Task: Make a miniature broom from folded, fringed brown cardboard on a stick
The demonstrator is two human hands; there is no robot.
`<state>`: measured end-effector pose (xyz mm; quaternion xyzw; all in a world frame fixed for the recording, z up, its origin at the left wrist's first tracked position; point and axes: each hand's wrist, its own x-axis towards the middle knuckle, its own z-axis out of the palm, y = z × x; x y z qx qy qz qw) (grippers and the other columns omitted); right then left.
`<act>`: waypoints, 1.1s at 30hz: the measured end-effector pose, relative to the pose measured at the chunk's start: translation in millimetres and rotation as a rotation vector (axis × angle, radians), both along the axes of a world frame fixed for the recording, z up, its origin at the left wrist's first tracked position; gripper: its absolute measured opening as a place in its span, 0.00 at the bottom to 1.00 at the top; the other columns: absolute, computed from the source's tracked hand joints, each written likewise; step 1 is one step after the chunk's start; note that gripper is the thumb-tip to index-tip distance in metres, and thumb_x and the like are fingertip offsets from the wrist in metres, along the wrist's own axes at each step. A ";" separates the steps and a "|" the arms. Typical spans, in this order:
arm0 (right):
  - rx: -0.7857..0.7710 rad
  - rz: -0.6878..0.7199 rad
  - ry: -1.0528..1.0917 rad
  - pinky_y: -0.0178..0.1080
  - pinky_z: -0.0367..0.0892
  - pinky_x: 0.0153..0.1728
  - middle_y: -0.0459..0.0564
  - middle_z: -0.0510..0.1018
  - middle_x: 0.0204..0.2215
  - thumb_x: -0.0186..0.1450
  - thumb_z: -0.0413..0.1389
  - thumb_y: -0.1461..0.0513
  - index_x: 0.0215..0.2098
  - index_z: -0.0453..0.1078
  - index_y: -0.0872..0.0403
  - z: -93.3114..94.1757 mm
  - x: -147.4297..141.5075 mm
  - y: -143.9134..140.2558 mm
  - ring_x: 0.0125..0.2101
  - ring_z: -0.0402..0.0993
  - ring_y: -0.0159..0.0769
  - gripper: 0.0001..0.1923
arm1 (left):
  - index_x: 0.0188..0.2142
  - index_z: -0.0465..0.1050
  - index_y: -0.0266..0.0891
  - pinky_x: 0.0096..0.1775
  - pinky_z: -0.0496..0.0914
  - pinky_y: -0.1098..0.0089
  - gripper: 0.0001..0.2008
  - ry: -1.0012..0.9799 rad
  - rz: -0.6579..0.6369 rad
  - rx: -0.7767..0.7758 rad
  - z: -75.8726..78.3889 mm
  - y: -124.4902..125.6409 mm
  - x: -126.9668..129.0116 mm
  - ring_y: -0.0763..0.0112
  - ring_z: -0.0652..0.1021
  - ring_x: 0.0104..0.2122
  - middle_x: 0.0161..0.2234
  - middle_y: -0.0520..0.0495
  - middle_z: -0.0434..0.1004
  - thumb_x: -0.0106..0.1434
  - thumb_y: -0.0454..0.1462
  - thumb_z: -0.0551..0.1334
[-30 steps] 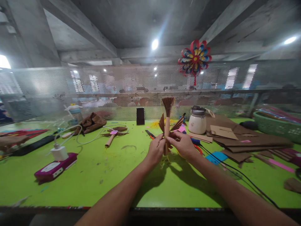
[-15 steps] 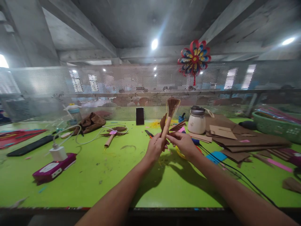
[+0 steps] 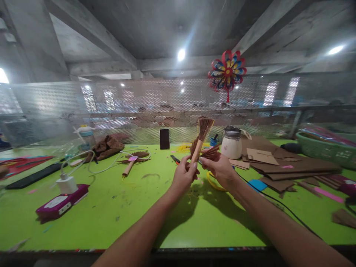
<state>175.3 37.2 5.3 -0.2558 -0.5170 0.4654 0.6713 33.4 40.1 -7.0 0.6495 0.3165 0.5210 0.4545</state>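
A brown pleated paper ornament on a rolled stick [image 3: 200, 141] is held above the middle of the green counter [image 3: 111, 207], tilted toward the far right. Its stick is gripped by the left hand [image 3: 184, 177], fingers closed around it. A side fan is pinched by the right hand [image 3: 221, 168]. A white jar [image 3: 231, 142] stands just behind, near the far edge.
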 end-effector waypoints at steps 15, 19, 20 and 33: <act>0.029 -0.063 -0.053 0.34 0.61 0.24 0.44 0.73 0.26 0.51 0.67 0.58 0.32 0.70 0.55 0.5 4.5 1.1 0.22 0.65 0.27 0.14 | 0.50 0.66 0.33 0.25 0.64 0.75 0.19 0.182 0.089 0.159 -1.2 -3.4 0.6 0.77 0.68 0.21 0.26 0.51 0.69 0.64 0.42 0.54; 0.023 -0.052 -0.055 0.34 0.61 0.23 0.42 0.70 0.21 0.50 0.67 0.57 0.28 0.69 0.55 3.9 3.5 -0.9 0.20 0.63 0.27 0.14 | 0.50 0.67 0.33 0.26 0.64 0.75 0.19 0.233 0.128 0.184 -0.9 -4.3 -0.3 0.76 0.67 0.22 0.26 0.50 0.69 0.64 0.42 0.54; 0.040 -0.074 -0.084 0.35 0.61 0.23 0.42 0.70 0.21 0.50 0.66 0.56 0.27 0.69 0.55 4.7 2.9 -1.4 0.20 0.63 0.27 0.14 | 0.51 0.67 0.33 0.26 0.63 0.74 0.19 0.236 0.138 0.187 -0.6 -4.4 -0.4 0.76 0.67 0.22 0.26 0.50 0.69 0.64 0.41 0.54; 0.695 -0.422 -0.552 0.43 0.69 0.41 0.49 0.75 0.30 0.60 0.57 0.65 0.29 0.70 0.53 -3.1 -5.5 -15.0 0.34 0.72 0.36 0.03 | 0.37 0.67 0.36 0.20 0.58 0.77 0.11 0.002 0.056 -0.042 -2.6 1.2 2.7 0.81 0.62 0.16 0.20 0.56 0.64 0.62 0.42 0.55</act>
